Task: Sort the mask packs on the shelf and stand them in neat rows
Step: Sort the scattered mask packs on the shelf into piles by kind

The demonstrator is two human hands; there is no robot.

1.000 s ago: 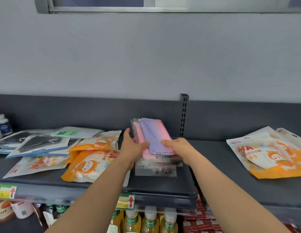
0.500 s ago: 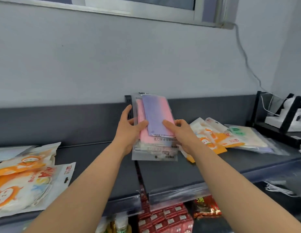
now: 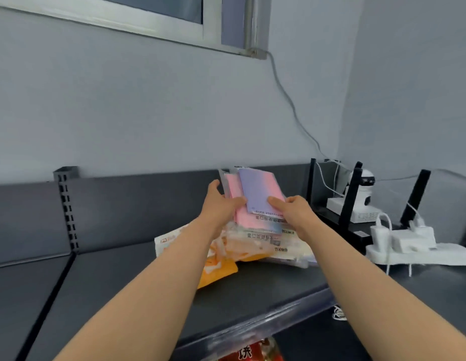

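Both hands are up at the right end of the shelf (image 3: pixel 252 290), and between them is a stack of pink and purple mask packs (image 3: pixel 255 194). It is held off the shelf and tipped back toward the dark back panel (image 3: pixel 148 204). The left hand (image 3: pixel 221 204) grips the stack's left edge with its thumb across the front. The right hand (image 3: pixel 294 212) pinches the lower right corner, thumb on the purple face, and the fingers behind are out of sight. Under the stack lies a loose heap, orange packs (image 3: pixel 219 267) flat on the shelf with clear-sleeved packs (image 3: pixel 278 246) on top. Just to the right stands a black rack (image 3: pixel 350 201) holding a small white camera (image 3: pixel 362 188). These packs look light and thin, and the glossy film sleeves will likely slide over one another, so the top purple one could easily skate off. They look floppy too, more likely to sag than stand alone, though hardly fragile. The best hold is what we see, squeezing both side edges low down with thumbs in front and fingers behind. Then the bottom edges can be squared on the shelf and leaned on the back panel. The white power strip (image 3: pixel 419 254) and its cables sit near, so watch that side.
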